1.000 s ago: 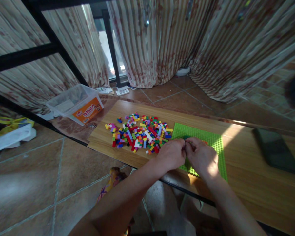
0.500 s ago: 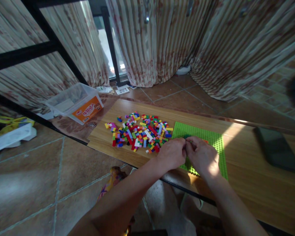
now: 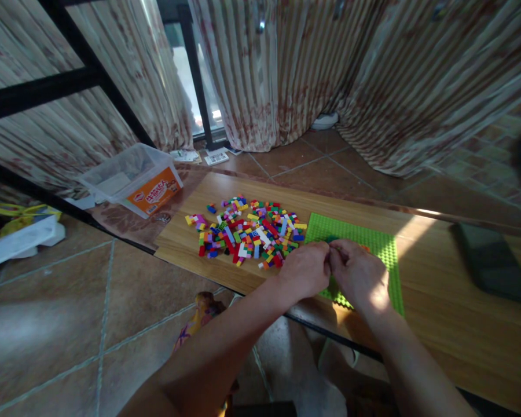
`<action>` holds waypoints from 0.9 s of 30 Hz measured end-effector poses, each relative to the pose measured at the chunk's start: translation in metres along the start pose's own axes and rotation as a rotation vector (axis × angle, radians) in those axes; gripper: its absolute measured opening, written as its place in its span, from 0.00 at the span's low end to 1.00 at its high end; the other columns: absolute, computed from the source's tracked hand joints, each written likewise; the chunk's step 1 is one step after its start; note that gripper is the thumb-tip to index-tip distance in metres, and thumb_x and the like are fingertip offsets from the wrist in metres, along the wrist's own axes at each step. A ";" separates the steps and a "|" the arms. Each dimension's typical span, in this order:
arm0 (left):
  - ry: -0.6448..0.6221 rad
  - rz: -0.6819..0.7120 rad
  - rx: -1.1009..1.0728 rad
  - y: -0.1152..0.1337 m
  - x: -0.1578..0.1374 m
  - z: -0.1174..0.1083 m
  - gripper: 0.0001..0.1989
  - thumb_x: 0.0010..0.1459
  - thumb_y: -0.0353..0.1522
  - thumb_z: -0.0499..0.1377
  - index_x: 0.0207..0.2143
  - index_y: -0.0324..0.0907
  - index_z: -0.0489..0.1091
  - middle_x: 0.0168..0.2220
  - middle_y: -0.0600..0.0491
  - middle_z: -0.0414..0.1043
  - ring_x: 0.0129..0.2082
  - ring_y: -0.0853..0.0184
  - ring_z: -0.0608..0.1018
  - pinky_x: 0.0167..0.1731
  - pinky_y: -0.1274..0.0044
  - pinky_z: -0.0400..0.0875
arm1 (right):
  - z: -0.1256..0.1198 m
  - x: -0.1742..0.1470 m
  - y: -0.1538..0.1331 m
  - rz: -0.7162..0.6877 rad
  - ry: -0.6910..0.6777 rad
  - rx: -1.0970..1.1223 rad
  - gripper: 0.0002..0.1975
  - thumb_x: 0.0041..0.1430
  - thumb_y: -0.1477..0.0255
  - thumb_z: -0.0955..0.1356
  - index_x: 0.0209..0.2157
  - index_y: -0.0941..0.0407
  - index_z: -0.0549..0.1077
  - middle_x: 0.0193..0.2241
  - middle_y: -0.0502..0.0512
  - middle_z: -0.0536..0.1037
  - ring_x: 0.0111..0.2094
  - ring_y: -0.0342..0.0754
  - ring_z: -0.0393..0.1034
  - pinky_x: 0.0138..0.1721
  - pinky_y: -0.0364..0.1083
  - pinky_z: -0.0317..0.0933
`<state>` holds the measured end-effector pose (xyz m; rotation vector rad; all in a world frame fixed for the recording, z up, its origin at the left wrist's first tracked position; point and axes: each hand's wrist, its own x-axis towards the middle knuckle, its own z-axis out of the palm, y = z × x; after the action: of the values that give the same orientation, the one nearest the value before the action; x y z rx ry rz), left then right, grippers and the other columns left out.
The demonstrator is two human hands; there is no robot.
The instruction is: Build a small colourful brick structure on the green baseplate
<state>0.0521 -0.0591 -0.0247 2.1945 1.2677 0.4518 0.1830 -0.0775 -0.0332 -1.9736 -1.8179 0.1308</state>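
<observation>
My left hand (image 3: 306, 268) and my right hand (image 3: 359, 272) meet over the green studded baseplate (image 3: 384, 255), fingertips pinched together. What lies between the fingers is hidden by the hands themselves. A bit of dark green shows just beyond the fingertips, and a speck of orange peeks out past my right hand; both seem to be bricks on the plate. Just left of the plate spreads a loose heap of small coloured building bricks (image 3: 247, 234), its right edge close to my left hand.
A wooden board (image 3: 434, 324) carries the plate and bricks. A black phone (image 3: 492, 263) lies at its right end. Beyond the left end stands a clear plastic box (image 3: 130, 179) with an orange label. Striped curtains (image 3: 260, 75) hang behind, and a black metal frame (image 3: 91, 75) crosses the upper left.
Both hands keep nearly the same pose, fingertips together over the plate. The view has shifted very slightly; the bricks and box stay where they were.
</observation>
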 end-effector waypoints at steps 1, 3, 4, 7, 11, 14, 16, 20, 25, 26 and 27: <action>-0.001 0.000 0.003 0.000 0.000 0.000 0.07 0.58 0.29 0.51 0.37 0.40 0.68 0.35 0.48 0.74 0.39 0.61 0.77 0.41 0.72 0.72 | 0.000 0.000 0.000 -0.004 -0.001 0.001 0.13 0.60 0.67 0.61 0.35 0.54 0.76 0.31 0.54 0.80 0.29 0.47 0.71 0.27 0.43 0.53; -0.002 -0.001 0.007 0.001 0.000 -0.001 0.07 0.58 0.29 0.51 0.37 0.40 0.68 0.35 0.48 0.74 0.39 0.61 0.77 0.41 0.72 0.72 | 0.000 -0.001 0.000 -0.009 0.004 0.006 0.13 0.60 0.66 0.61 0.35 0.54 0.76 0.30 0.54 0.80 0.29 0.47 0.71 0.27 0.43 0.53; -0.004 -0.003 0.007 0.001 0.000 -0.001 0.07 0.58 0.29 0.51 0.37 0.40 0.68 0.35 0.48 0.74 0.39 0.61 0.77 0.41 0.72 0.72 | 0.000 -0.001 0.000 -0.010 0.008 0.007 0.13 0.60 0.66 0.61 0.35 0.54 0.76 0.30 0.54 0.80 0.28 0.47 0.71 0.27 0.43 0.53; -0.005 -0.005 0.006 0.001 -0.001 -0.001 0.08 0.58 0.29 0.51 0.38 0.40 0.68 0.35 0.48 0.74 0.40 0.61 0.77 0.41 0.72 0.72 | 0.000 -0.001 -0.001 -0.001 0.011 0.003 0.13 0.60 0.66 0.61 0.35 0.54 0.77 0.31 0.54 0.80 0.28 0.47 0.71 0.27 0.43 0.54; 0.005 -0.001 0.012 0.001 -0.001 0.000 0.08 0.58 0.29 0.51 0.38 0.40 0.68 0.36 0.47 0.74 0.40 0.61 0.77 0.41 0.72 0.72 | 0.000 0.000 -0.002 0.021 -0.009 -0.001 0.13 0.60 0.66 0.61 0.35 0.54 0.76 0.32 0.55 0.80 0.30 0.48 0.72 0.28 0.44 0.55; 0.008 0.005 0.014 0.001 -0.001 0.000 0.08 0.58 0.29 0.50 0.38 0.40 0.68 0.36 0.47 0.74 0.39 0.60 0.78 0.40 0.71 0.73 | 0.000 0.000 -0.002 0.033 -0.018 -0.007 0.13 0.60 0.66 0.61 0.36 0.54 0.76 0.33 0.55 0.81 0.30 0.48 0.72 0.28 0.44 0.55; 0.003 0.002 0.012 0.001 -0.001 0.000 0.08 0.58 0.29 0.51 0.38 0.40 0.68 0.36 0.47 0.74 0.40 0.60 0.78 0.40 0.72 0.72 | 0.000 0.000 -0.001 0.024 -0.020 -0.005 0.13 0.60 0.66 0.61 0.36 0.54 0.76 0.33 0.55 0.81 0.30 0.48 0.72 0.28 0.43 0.55; -0.012 -0.012 0.011 0.003 -0.001 -0.002 0.08 0.59 0.29 0.51 0.37 0.40 0.68 0.36 0.48 0.74 0.40 0.61 0.77 0.41 0.72 0.72 | 0.000 0.000 -0.001 0.004 -0.006 0.005 0.13 0.60 0.66 0.61 0.35 0.54 0.76 0.32 0.54 0.80 0.29 0.47 0.72 0.27 0.43 0.54; -0.007 -0.011 0.011 0.002 0.000 -0.001 0.07 0.58 0.29 0.51 0.37 0.41 0.68 0.35 0.48 0.74 0.40 0.61 0.77 0.41 0.72 0.72 | -0.001 0.000 -0.002 -0.001 -0.001 0.001 0.13 0.60 0.67 0.61 0.35 0.54 0.76 0.32 0.55 0.81 0.29 0.48 0.72 0.28 0.44 0.55; -0.001 -0.007 0.010 0.002 0.000 0.000 0.07 0.58 0.29 0.51 0.37 0.41 0.68 0.35 0.48 0.74 0.40 0.61 0.77 0.41 0.72 0.72 | -0.001 0.000 -0.002 0.002 -0.003 0.001 0.13 0.60 0.67 0.61 0.35 0.54 0.76 0.32 0.55 0.81 0.29 0.48 0.72 0.28 0.44 0.55; 0.005 -0.002 0.010 0.001 0.000 0.000 0.07 0.58 0.29 0.51 0.37 0.41 0.68 0.35 0.48 0.74 0.40 0.61 0.77 0.41 0.72 0.72 | -0.001 0.000 -0.002 0.004 -0.006 0.000 0.13 0.60 0.67 0.61 0.35 0.54 0.76 0.33 0.55 0.81 0.30 0.48 0.72 0.28 0.44 0.56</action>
<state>0.0529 -0.0598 -0.0240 2.2015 1.2766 0.4516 0.1816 -0.0781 -0.0317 -1.9792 -1.8172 0.1377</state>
